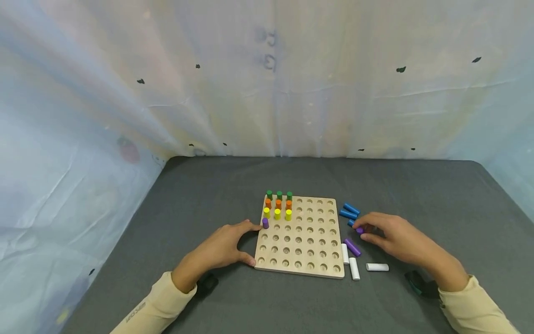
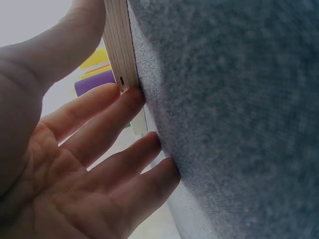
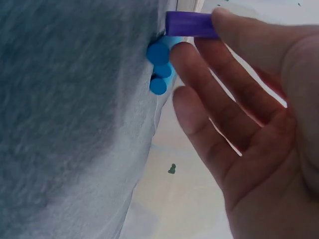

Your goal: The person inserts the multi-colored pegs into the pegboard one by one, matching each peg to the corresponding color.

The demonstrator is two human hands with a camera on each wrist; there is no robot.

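A wooden pegboard (image 1: pixel 292 270) with rows of round holes lies on the table. My left hand (image 1: pixel 223 246) touches its left edge with fingers and thumb, the thumb by the near corner. Between thumb and fingers, my right hand (image 1: pixel 394 234) pinches a purple peg (image 3: pixel 189 24) just right of the board. Three green pegs (image 1: pixel 279 195), three orange pegs (image 1: pixel 278 204) and three yellow pegs (image 1: pixel 277 214) stand in the far left rows. One purple peg (image 1: pixel 265 223) stands in the leftmost hole of the fourth row, near my left fingertips.
Three blue pegs (image 1: pixel 348 214) lie right of the board, close to my right fingers. A loose purple peg (image 1: pixel 352 247) and three white pegs (image 1: pixel 354 269) lie nearer. Grey cloth (image 1: pixel 208 181) covers the table, and a pale curtain (image 1: pixel 233 111) hangs behind it.
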